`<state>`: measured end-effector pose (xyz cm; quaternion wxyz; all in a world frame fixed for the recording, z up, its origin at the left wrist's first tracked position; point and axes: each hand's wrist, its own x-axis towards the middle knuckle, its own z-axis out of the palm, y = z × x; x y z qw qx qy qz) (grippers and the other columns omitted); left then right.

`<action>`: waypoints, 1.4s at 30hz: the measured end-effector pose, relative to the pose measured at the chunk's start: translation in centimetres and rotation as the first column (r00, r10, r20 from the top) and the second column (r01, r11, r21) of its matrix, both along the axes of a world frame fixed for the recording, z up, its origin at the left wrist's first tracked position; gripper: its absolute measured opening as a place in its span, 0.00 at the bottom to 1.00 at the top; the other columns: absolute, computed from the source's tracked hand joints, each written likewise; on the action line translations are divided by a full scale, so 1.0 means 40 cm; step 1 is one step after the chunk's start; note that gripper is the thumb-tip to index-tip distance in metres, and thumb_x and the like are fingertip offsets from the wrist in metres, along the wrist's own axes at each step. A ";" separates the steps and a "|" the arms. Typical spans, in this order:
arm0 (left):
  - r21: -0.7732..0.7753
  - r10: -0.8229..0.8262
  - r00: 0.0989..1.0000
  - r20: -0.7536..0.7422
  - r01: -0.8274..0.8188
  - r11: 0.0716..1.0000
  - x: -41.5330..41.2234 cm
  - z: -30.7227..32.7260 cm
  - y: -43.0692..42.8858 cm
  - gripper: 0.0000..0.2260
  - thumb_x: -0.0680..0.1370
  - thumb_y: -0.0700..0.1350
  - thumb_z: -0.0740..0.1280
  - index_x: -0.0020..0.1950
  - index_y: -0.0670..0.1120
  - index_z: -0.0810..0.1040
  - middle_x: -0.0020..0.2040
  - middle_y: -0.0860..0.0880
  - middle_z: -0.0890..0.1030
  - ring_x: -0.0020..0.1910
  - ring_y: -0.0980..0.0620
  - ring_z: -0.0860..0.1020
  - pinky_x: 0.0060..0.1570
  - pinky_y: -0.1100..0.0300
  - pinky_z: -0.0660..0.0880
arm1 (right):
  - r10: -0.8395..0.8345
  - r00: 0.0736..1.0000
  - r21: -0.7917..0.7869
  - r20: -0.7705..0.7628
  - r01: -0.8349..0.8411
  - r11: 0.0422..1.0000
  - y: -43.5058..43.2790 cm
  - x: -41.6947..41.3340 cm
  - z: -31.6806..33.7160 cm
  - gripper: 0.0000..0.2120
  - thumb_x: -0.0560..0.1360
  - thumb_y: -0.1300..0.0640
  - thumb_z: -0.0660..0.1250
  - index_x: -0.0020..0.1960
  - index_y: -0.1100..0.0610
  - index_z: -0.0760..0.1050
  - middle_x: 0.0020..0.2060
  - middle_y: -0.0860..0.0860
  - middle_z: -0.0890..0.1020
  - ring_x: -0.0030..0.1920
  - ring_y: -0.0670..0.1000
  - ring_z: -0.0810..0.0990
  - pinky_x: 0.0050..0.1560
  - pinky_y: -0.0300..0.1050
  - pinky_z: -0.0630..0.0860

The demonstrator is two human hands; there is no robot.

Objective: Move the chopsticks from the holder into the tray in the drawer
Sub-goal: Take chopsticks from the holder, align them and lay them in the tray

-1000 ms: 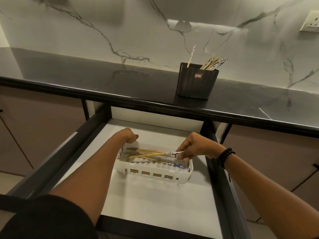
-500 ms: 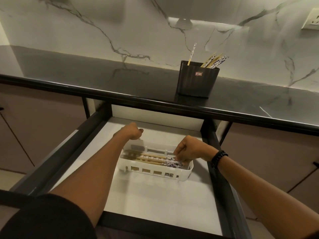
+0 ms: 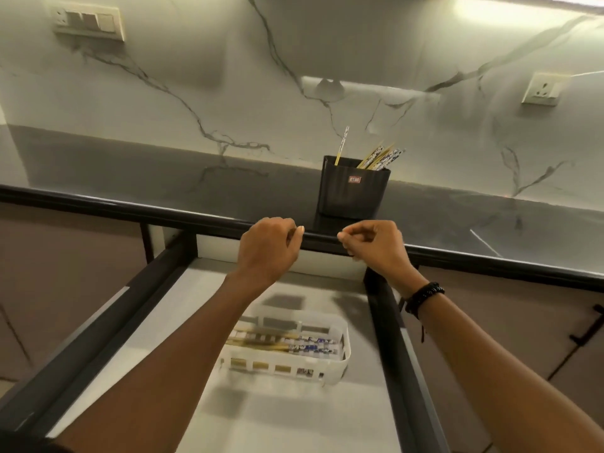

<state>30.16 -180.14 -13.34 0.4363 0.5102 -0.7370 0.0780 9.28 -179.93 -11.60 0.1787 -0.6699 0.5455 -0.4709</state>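
A black holder [image 3: 353,191] stands on the dark counter with several chopsticks [image 3: 380,156] leaning out of its right side and one [image 3: 342,145] sticking up at the left. In the open drawer lies a white slotted tray [image 3: 340,362] holding several chopsticks [image 3: 287,343] laid lengthwise. My left hand [image 3: 266,248] and my right hand [image 3: 376,245] hover side by side in front of the counter edge, above the drawer's back. Both have loosely curled fingers and hold nothing.
The drawer [image 3: 98,328] has dark side rails and a pale floor. The counter's black front edge [image 3: 98,206] runs across the view. Wall sockets [image 3: 541,89] and a switch plate [image 3: 86,21] sit on the marble backsplash. A cabinet door handle [image 3: 588,328] is at the right.
Both hands have left the tray and risen to counter-edge height, empty. The chopsticks that my right hand was setting down now lie in the tray. The view has tilted upward.
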 end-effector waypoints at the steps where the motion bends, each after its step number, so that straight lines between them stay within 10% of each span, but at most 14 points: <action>1: -0.031 0.000 1.000 -0.004 0.000 1.000 -0.005 0.012 -0.006 0.14 0.80 0.51 0.62 0.41 0.43 0.79 0.36 0.48 0.79 0.37 0.50 0.77 0.38 0.53 0.77 | -0.029 0.999 -0.029 0.030 0.030 0.999 -0.010 -0.010 0.023 0.08 0.73 0.56 0.75 0.48 0.60 0.84 0.36 0.56 0.86 0.35 0.49 0.85 0.39 0.41 0.83; 5: 0.056 0.025 0.999 0.030 -0.027 0.998 -0.018 0.052 -0.061 0.15 0.78 0.55 0.63 0.51 0.45 0.80 0.47 0.48 0.81 0.48 0.49 0.78 0.45 0.54 0.75 | -0.163 0.975 -0.090 0.150 0.178 0.980 -0.077 -0.051 0.116 0.10 0.73 0.53 0.75 0.51 0.58 0.83 0.40 0.53 0.86 0.40 0.50 0.86 0.44 0.41 0.83; 9: 0.297 0.129 0.969 0.211 -0.190 0.936 -0.020 0.072 -0.122 0.18 0.77 0.60 0.63 0.39 0.46 0.74 0.41 0.48 0.79 0.46 0.46 0.79 0.41 0.55 0.70 | -0.286 0.932 -0.067 0.222 0.307 0.949 -0.179 -0.093 0.180 0.13 0.73 0.52 0.75 0.54 0.56 0.82 0.47 0.52 0.85 0.47 0.50 0.84 0.54 0.49 0.82; 16: 0.253 0.152 0.866 0.477 -0.301 0.919 -0.055 0.080 -0.168 0.21 0.72 0.64 0.68 0.41 0.46 0.73 0.35 0.51 0.73 0.38 0.51 0.74 0.40 0.57 0.73 | -0.361 0.898 0.186 0.250 0.322 0.928 -0.328 -0.144 0.247 0.31 0.76 0.50 0.70 0.74 0.61 0.65 0.67 0.58 0.74 0.65 0.56 0.75 0.67 0.52 0.73; 19: 0.301 0.121 0.848 0.516 -0.312 0.901 -0.058 0.100 -0.189 0.20 0.73 0.62 0.69 0.48 0.45 0.77 0.38 0.50 0.76 0.39 0.52 0.76 0.43 0.58 0.75 | -0.312 0.879 0.262 0.360 0.226 0.938 -0.371 -0.141 0.266 0.28 0.77 0.57 0.68 0.72 0.65 0.63 0.60 0.57 0.74 0.51 0.50 0.74 0.50 0.43 0.74; 25: 0.298 0.110 0.834 0.541 -0.313 0.902 -0.057 0.113 -0.210 0.22 0.71 0.63 0.70 0.49 0.45 0.77 0.38 0.50 0.74 0.38 0.53 0.73 0.38 0.59 0.68 | -0.314 0.836 0.212 0.451 0.241 0.947 -0.437 -0.142 0.292 0.14 0.74 0.65 0.71 0.58 0.66 0.76 0.44 0.54 0.77 0.41 0.49 0.76 0.47 0.41 0.77; 34: 0.265 0.098 0.823 0.559 -0.290 0.920 -0.055 0.104 -0.219 0.20 0.72 0.62 0.69 0.45 0.45 0.76 0.30 0.52 0.69 0.31 0.56 0.69 0.37 0.60 0.68 | -0.266 0.948 0.022 0.174 0.266 0.964 -0.467 -0.105 0.331 0.06 0.71 0.61 0.73 0.45 0.59 0.77 0.45 0.57 0.83 0.51 0.57 0.83 0.56 0.55 0.81; 39: 0.273 0.090 0.823 0.561 -0.287 0.918 -0.056 0.108 -0.226 0.21 0.71 0.63 0.69 0.41 0.46 0.71 0.30 0.52 0.70 0.28 0.57 0.68 0.37 0.60 0.68 | -0.306 0.951 0.124 -0.041 0.308 0.943 -0.511 -0.110 0.327 0.17 0.74 0.51 0.69 0.61 0.57 0.77 0.64 0.58 0.77 0.70 0.62 0.70 0.75 0.60 0.60; 42: 0.288 0.079 0.823 0.562 -0.284 0.915 -0.056 0.115 -0.230 0.21 0.70 0.63 0.70 0.39 0.46 0.69 0.30 0.52 0.70 0.29 0.56 0.69 0.38 0.60 0.69 | -0.264 0.964 0.190 0.031 0.253 0.948 -0.525 -0.117 0.319 0.17 0.75 0.52 0.69 0.60 0.59 0.76 0.62 0.59 0.79 0.65 0.59 0.75 0.70 0.57 0.69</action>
